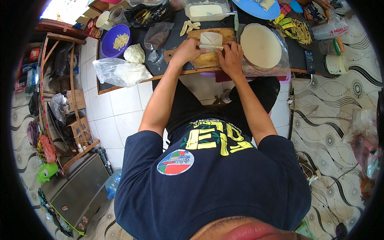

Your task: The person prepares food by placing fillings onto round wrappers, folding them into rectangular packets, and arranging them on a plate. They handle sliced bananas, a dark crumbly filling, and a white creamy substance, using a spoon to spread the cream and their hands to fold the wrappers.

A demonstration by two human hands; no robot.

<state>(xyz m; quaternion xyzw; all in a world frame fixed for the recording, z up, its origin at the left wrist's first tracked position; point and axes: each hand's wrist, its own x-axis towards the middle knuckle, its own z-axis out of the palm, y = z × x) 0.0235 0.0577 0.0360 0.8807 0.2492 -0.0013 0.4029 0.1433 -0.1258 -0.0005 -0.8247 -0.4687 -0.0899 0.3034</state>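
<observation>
On a wooden cutting board (204,61) lies a pale thin wrapper (211,39), its far part folded to a point like an envelope and its near edge rolled up. My left hand (187,51) has its fingers closed on the left end of the roll. At the right end, my right hand (231,59) pinches the roll with fingers and thumb. The filling inside the wrapper is hidden. To the right of the board rests a stack of round wrappers (261,46) on plastic. Several peeled banana pieces (189,27) lie beyond the board, on the left.
At left stand a purple bowl (105,44) of chopped pieces and a white plastic bag (120,73) over the table edge. A bag of brown stuff (159,36), a tub of white batter (206,12), a blue plate (250,11) with wrapped rolls, and banana peels (300,34) surround the board.
</observation>
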